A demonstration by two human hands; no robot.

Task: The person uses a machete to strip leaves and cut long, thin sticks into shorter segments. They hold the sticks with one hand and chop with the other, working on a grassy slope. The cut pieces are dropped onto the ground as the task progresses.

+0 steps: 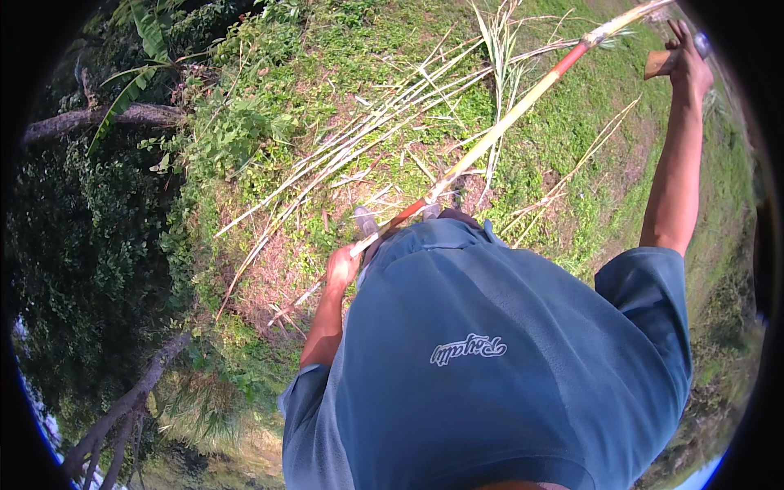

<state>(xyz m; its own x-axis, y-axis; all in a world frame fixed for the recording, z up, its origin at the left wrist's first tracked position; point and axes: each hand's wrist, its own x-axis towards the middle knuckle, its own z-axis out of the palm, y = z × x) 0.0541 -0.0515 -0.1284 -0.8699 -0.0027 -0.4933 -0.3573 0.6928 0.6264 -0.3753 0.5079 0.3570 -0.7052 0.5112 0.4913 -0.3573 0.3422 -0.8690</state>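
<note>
Nearest the camera: the person's own blue short-sleeved polo shirt (506, 359), which fills the lower middle of the view, with pale stitched lettering on the chest.

Left hand (343, 265) sits just beside the shirt at waist level. Its fingers are clamped around a long thin cane stalk, pale yellow with a reddish stretch (498, 126). The grip lies near the stalk's lower end; a short piece runs on past the hand, down and to the left toward the ground. From the hand the stalk slants up and to the right, held clear of the grass, and its far tip reaches the upper edge of the view close to the right hand.

A grey shoe (365, 220) shows on the ground just above the left hand, partly behind the stalk.

Right arm is stretched out and raised along the right side. Right hand (690, 69) is closed on the brown wooden handle of a cutting tool (661, 61). The blade is hardly visible at the rim, so its shape cannot be told. Tool and stalk tip are near each other; whether they touch cannot be told.

Farther out: a loose heap of cut pale dry cane stalks and leaves (392, 122) fanned over the short green grass (572, 139). Bare brown patches lie among them.

Farthest, left side: dense dark green bushes (90, 245), broad banana leaves, and a fallen grey tree trunk (98, 118) at the edge of the grass.
</note>
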